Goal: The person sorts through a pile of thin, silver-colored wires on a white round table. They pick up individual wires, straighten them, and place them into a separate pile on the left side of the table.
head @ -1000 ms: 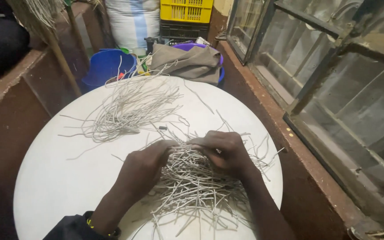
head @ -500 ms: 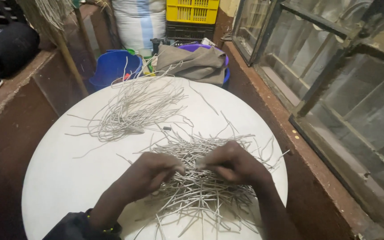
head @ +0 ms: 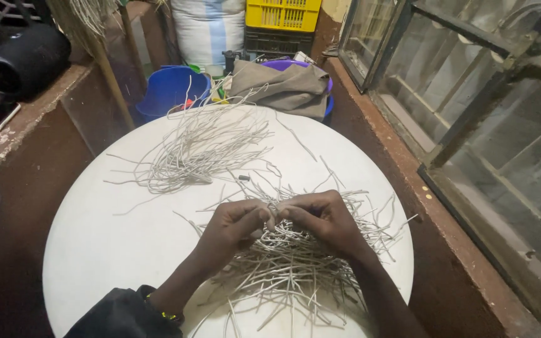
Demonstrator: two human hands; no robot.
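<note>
On the near half of the round white table (head: pixel 95 250), I note both hands meeting over a loose heap of pale thin strips (head: pixel 295 269). The left hand (head: pixel 233 228) and right hand (head: pixel 324 222) are closed, fingertips pinching a few strips between them at the heap's top. A second bundle of strips (head: pixel 201 147) lies well apart on the far left. Beyond the table's far edge sit a blue bucket (head: pixel 170 91), a grey cloth (head: pixel 283 87) and a yellow crate (head: pixel 283 14).

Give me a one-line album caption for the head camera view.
Two hands pinch pale strands above a tangled pile on a round white table.
</note>
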